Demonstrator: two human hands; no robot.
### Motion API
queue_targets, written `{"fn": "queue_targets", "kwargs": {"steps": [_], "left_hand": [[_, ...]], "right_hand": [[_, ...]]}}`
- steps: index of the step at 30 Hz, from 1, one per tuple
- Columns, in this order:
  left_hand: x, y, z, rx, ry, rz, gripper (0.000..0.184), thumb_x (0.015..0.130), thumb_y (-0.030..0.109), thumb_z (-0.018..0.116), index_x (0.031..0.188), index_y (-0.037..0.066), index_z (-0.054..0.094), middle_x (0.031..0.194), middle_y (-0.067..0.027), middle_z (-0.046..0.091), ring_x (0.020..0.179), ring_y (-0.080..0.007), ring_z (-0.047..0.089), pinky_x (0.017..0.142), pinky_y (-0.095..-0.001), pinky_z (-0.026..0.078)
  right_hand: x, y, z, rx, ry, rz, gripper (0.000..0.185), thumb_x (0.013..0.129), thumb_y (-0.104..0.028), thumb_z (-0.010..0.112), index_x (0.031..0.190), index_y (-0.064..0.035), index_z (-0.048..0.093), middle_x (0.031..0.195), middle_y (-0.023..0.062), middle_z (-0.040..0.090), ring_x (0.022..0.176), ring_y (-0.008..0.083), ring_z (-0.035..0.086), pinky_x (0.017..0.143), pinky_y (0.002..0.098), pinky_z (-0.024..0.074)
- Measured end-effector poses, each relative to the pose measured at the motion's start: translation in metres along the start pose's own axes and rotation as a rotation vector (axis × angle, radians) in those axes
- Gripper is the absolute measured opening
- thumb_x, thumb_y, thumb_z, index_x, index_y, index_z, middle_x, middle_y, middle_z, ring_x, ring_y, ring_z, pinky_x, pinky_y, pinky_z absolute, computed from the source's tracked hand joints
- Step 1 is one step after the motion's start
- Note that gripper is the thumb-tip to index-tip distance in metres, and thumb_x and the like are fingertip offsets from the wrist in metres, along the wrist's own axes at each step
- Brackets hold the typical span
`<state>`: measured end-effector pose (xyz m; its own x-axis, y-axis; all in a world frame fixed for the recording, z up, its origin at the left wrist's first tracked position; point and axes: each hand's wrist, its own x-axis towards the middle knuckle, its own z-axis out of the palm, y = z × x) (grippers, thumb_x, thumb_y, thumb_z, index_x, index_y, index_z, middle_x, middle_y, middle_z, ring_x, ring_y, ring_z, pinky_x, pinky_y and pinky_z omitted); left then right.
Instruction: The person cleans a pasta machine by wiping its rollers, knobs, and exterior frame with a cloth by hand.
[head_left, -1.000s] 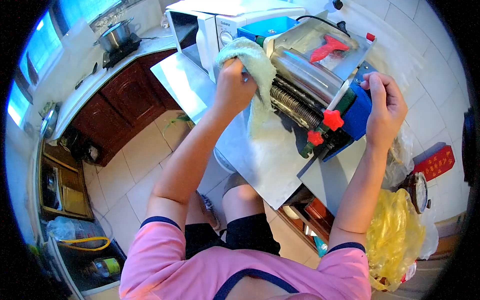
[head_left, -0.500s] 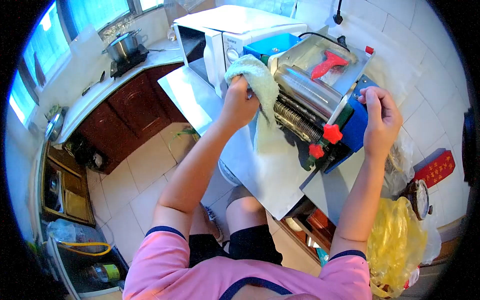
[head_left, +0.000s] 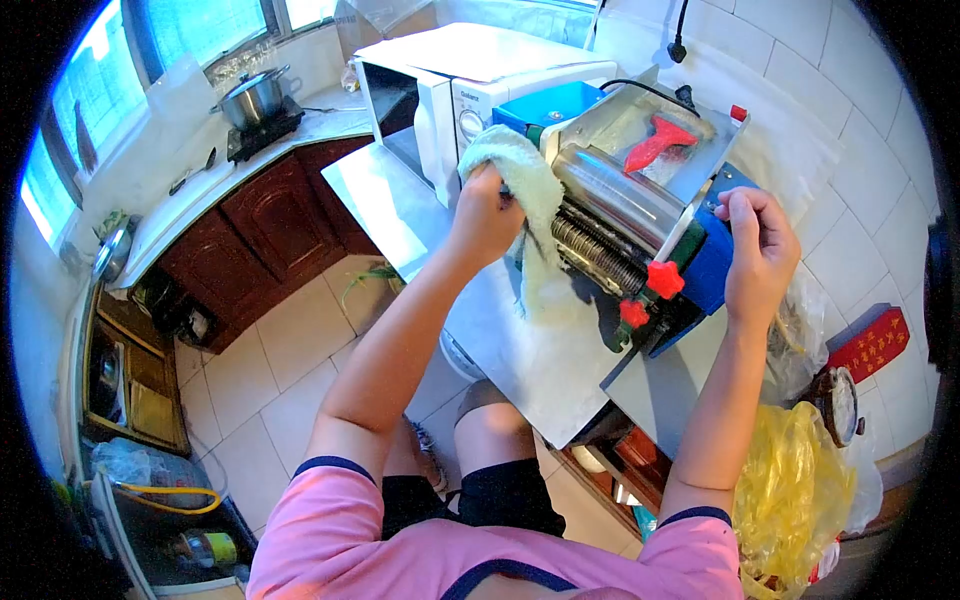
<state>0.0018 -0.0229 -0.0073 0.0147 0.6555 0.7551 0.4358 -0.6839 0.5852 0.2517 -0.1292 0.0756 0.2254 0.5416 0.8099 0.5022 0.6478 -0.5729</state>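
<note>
Left hand (head_left: 488,215) grasps a pale green cloth (head_left: 515,165), bunched at the far end. Cloth sits at the left end of the roller machine (head_left: 615,190); its long axis runs far to near, loose end hanging toward the tabletop. Right hand (head_left: 760,255) is by the machine's right end, fingers curled in; can't tell if it grips anything.

Machine's long axis goes far left to near right, rollers parallel to it. Two red star knobs (head_left: 664,280) at the near-right end. Red-handled brush (head_left: 665,140) lies in the tray on the far side, handle toward near left, bristles far right.

Surface: white tabletop (head_left: 530,370), its corner toward the near side. Microwave (head_left: 580,72) far left of the machine, door open.

Room: steel pot (head_left: 255,102) on the far-left counter, dark red cabinets (head_left: 270,215) below, tiled floor (head_left: 300,330), yellow plastic bag (head_left: 790,490) near right.
</note>
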Motion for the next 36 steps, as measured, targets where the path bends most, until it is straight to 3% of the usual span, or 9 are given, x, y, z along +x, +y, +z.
{"fn": "queue_targets", "kwargs": {"steps": [6,13,16,18,20,23,28,31,36], "left_hand": [[0.007,0.003,-0.003,-0.186,-0.001,0.08,0.023,0.072,0.003,0.058,0.094,0.0,0.058,0.087,-0.0197,0.061,0.082,-0.0376,0.058,0.073,-0.0398,0.046],[0.012,-0.002,0.005,0.107,0.077,0.148,0.023,0.071,0.005,0.06,0.093,0.001,0.059,0.088,-0.0203,0.061,0.082,-0.0384,0.057,0.071,-0.0408,0.046],[0.005,-0.005,-0.005,0.001,0.025,0.133,0.025,0.07,0.002,0.059,0.095,0.0,0.059,0.089,-0.0208,0.061,0.083,-0.0362,0.058,0.073,-0.0384,0.047],[0.001,-0.015,-0.006,-0.487,-0.102,-0.07,0.028,0.069,-0.001,0.059,0.097,-0.001,0.058,0.091,-0.0203,0.061,0.085,-0.0336,0.059,0.075,-0.0362,0.047],[0.007,-0.01,-0.006,-0.565,-0.13,-0.098,0.03,0.069,0.001,0.059,0.099,-0.001,0.058,0.092,-0.0192,0.062,0.088,-0.0321,0.06,0.078,-0.0359,0.047],[0.015,0.007,-0.003,-0.001,-0.021,-0.045,0.025,0.069,0.009,0.062,0.092,0.0,0.057,0.088,-0.0204,0.061,0.08,-0.036,0.059,0.074,-0.0388,0.047],[0.01,0.006,0.003,0.219,0.078,0.041,0.023,0.069,0.008,0.062,0.09,0.0,0.058,0.089,-0.0204,0.062,0.08,-0.0358,0.059,0.074,-0.0387,0.047],[0.007,-0.005,-0.011,-0.209,-0.107,0.009,0.023,0.074,-0.001,0.055,0.097,-0.001,0.061,0.094,-0.0153,0.065,0.087,-0.0235,0.062,0.077,-0.0318,0.047],[0.013,-0.007,-0.013,-0.565,-0.128,-0.223,0.025,0.076,-0.001,0.052,0.098,-0.002,0.061,0.09,-0.0048,0.064,0.083,-0.0125,0.057,0.074,-0.0282,0.046]], "right_hand": [[0.0,0.002,0.0,0.031,-0.001,0.006,0.015,0.087,-0.012,0.056,0.08,0.0003,0.061,0.074,0.0035,0.061,0.072,0.0094,0.056,0.069,0.0231,0.044],[0.0,0.001,0.001,0.049,0.003,0.015,0.015,0.087,-0.011,0.055,0.081,0.0004,0.061,0.075,0.0036,0.061,0.072,0.009,0.056,0.07,0.023,0.044],[0.0,0.004,-0.001,0.033,-0.005,0.012,0.015,0.088,-0.012,0.055,0.081,0.0006,0.061,0.077,0.0036,0.062,0.073,0.0088,0.056,0.07,0.0229,0.044],[0.0,0.003,-0.001,0.033,-0.005,0.013,0.015,0.088,-0.012,0.055,0.082,0.0007,0.061,0.077,0.0037,0.062,0.073,0.0089,0.056,0.07,0.0228,0.0441],[0.001,0.002,-0.001,0.034,-0.008,0.015,0.015,0.088,-0.012,0.055,0.082,0.0009,0.061,0.078,0.0037,0.062,0.073,0.0089,0.056,0.07,0.0227,0.0441],[0.001,0.002,0.001,0.067,0.001,0.051,0.016,0.087,-0.013,0.056,0.082,0.0012,0.062,0.077,0.0038,0.062,0.074,0.009,0.056,0.071,0.0228,0.0442],[0.0,0.004,0.0,0.047,0.003,0.018,0.015,0.087,-0.012,0.056,0.082,0.0013,0.062,0.077,0.0039,0.062,0.073,0.0088,0.056,0.07,0.0225,0.0439],[0.0,0.001,0.001,0.061,0.005,0.036,0.015,0.087,-0.011,0.056,0.082,0.0015,0.062,0.077,0.0037,0.062,0.073,0.0088,0.056,0.07,0.0222,0.0437],[0.0,0.003,-0.001,0.054,-0.005,0.024,0.015,0.087,-0.011,0.056,0.082,0.0013,0.062,0.076,0.0035,0.061,0.073,0.0086,0.055,0.07,0.0221,0.0435]]}}
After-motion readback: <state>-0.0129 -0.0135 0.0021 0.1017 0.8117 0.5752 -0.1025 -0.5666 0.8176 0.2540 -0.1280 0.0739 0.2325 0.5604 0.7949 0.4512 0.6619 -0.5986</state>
